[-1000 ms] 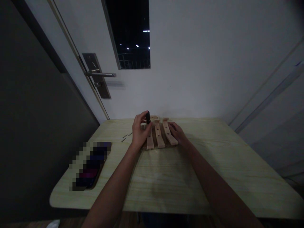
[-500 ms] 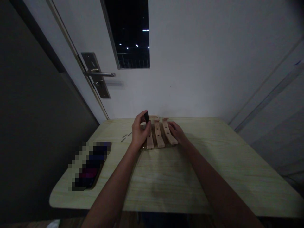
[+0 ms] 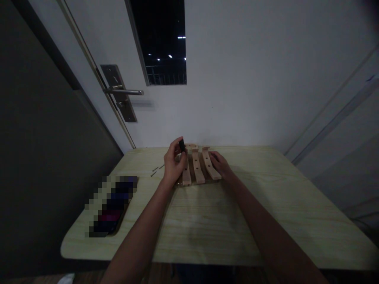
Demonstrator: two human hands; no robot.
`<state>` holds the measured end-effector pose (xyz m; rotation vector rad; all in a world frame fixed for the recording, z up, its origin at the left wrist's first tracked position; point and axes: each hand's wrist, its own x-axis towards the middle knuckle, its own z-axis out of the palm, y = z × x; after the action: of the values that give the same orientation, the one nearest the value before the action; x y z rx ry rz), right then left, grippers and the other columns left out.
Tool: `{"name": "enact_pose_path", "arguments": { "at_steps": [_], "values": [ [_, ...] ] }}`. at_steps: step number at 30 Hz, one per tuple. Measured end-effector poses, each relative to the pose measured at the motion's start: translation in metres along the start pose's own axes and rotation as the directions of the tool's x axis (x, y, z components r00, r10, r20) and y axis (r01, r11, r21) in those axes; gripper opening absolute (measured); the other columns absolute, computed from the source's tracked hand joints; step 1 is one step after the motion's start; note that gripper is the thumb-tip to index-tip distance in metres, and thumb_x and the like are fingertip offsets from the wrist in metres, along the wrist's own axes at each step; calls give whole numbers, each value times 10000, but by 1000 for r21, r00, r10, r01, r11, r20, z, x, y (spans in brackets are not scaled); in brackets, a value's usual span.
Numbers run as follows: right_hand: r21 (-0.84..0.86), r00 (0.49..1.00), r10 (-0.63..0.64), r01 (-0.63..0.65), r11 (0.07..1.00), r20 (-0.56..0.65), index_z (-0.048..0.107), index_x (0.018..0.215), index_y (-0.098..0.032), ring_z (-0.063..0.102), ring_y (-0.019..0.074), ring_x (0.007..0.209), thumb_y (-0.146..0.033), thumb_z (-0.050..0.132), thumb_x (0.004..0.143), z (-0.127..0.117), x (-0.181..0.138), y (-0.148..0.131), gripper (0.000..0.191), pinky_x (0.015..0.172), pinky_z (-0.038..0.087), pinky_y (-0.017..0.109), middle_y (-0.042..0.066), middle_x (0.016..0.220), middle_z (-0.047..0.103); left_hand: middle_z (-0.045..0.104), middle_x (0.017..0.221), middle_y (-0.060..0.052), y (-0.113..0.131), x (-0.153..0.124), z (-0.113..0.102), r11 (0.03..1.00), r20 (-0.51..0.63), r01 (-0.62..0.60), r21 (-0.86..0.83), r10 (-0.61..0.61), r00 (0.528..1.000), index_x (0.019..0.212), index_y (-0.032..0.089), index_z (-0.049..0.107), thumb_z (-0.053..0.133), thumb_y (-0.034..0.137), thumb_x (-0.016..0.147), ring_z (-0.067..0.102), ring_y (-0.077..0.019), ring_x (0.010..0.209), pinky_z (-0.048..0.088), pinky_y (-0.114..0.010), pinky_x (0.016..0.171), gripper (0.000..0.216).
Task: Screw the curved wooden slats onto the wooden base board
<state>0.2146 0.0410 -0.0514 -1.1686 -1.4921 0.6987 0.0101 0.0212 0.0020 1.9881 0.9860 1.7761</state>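
My left hand (image 3: pixel 174 163) is closed, pinching a small black block-like piece (image 3: pixel 181 144) between thumb and fingers. Under and beside it lie three pale curved wooden slats with holes: a left slat (image 3: pixel 186 175), a middle slat (image 3: pixel 197 167) and a right slat (image 3: pixel 211 165). They rest side by side on a brownish, shiny layer (image 3: pixel 207 181) whose kind I cannot make out. At the right slat's outer edge is my right hand (image 3: pixel 220 163), its fingers curled and partly hidden. Behind the slats shows a pale wooden piece with an oval slot (image 3: pixel 192 146).
Several thin screws or nails (image 3: pixel 154 172) lie left of my left hand. A phone (image 3: pixel 114 209), partly pixelated, lies at the table's left. The wood-grain table (image 3: pixel 201 225) meets a white door (image 3: pixel 237 98) with a metal handle (image 3: pixel 124 92).
Almost nothing differs. The black piece in my left hand has shifted very slightly left and tilted a little; my right hand stays at the right slat.
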Motion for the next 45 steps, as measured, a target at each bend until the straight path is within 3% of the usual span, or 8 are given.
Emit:
{"name": "enact_pose_path", "arguments": {
  "at_steps": [7,16,21,27,36,41,45],
  "values": [
    [13,1000,-7,7,1000,-6,615,963,-233,589,207,932,-444,493,790,0,1,0,300,873,461,374,63,999,668,566,1012,-37,-2,3,-1,984,-55,-43,175,54,997,1243,274,527,663,231,791,564,-154,901,521,-319,781,473],
    [1,1000,-10,10,1000,11,598,962,-220,599,211,920,-447,471,804,1,0,1,305,869,467,386,82,983,662,592,1131,-69,-5,-1,1,998,-8,28,-49,-29,1000,1360,306,354,561,195,846,624,-149,910,547,-342,818,565],
    [3,1000,-9,9,1000,2,600,964,-218,602,215,925,-429,473,809,1,0,1,291,881,465,402,82,989,662,585,1126,-61,-3,-1,1,998,8,41,-56,-41,999,1276,309,442,556,161,836,606,-165,985,547,-362,841,477],
    [-6,1000,-12,12,1000,2,604,966,-227,603,212,948,-404,467,811,1,0,-2,273,896,464,395,83,1018,667,515,1074,-38,-1,2,2,999,-70,12,52,-8,998,1210,305,526,668,190,778,544,-150,955,547,-308,788,469],
    [-16,1000,-18,18,1000,9,613,959,-191,604,222,927,-428,462,807,0,0,0,320,885,465,395,103,994,664,574,1083,-48,-1,0,2,994,-3,67,-85,-68,998,1345,304,395,598,194,824,607,-131,876,550,-296,774,570],
    [-19,1000,-16,16,1000,-4,622,977,-198,602,222,940,-427,471,808,1,1,0,322,891,464,392,98,1002,667,585,1177,-76,1,-1,0,992,43,67,-109,-63,997,1299,290,464,519,199,873,623,-150,951,554,-311,795,439],
    [-8,1000,-19,19,1000,3,614,980,-210,602,214,935,-422,470,816,1,0,1,304,887,462,385,87,997,671,573,1184,-73,-2,0,2,993,28,74,-88,-72,997,1274,298,490,591,203,836,605,-161,988,563,-315,792,459]
  ]
}}
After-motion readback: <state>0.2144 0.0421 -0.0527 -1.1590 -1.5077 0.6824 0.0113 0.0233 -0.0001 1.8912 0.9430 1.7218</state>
